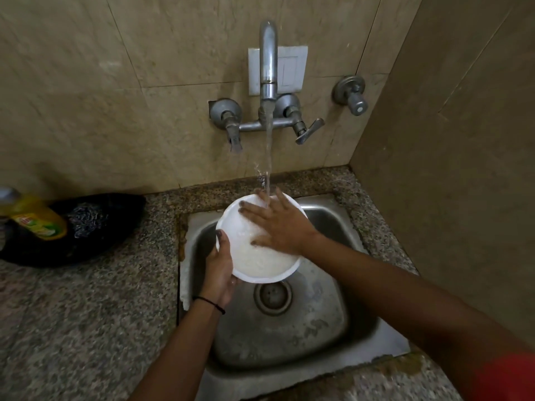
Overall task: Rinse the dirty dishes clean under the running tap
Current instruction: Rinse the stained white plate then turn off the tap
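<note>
A white bowl [260, 261] is held tilted over the steel sink [318, 328], under the water stream [268, 157] that falls from the wall tap [267, 62]. My left hand [220, 270] grips the bowl's left rim, thumb over the edge and fingers hidden beneath it. My right hand [278, 224] lies flat inside the bowl with its fingers spread, and the stream lands on its fingers. Milky water pools in the bowl's lower part.
A speckled granite counter [86, 328] surrounds the sink. At the left stand a yellow dish-soap bottle [34, 218] and a black bag holding a steel scrubber [86, 221]. Two tap handles [307, 131] and a separate valve [351, 95] stick out of the tiled wall. The drain [273, 296] lies below the bowl.
</note>
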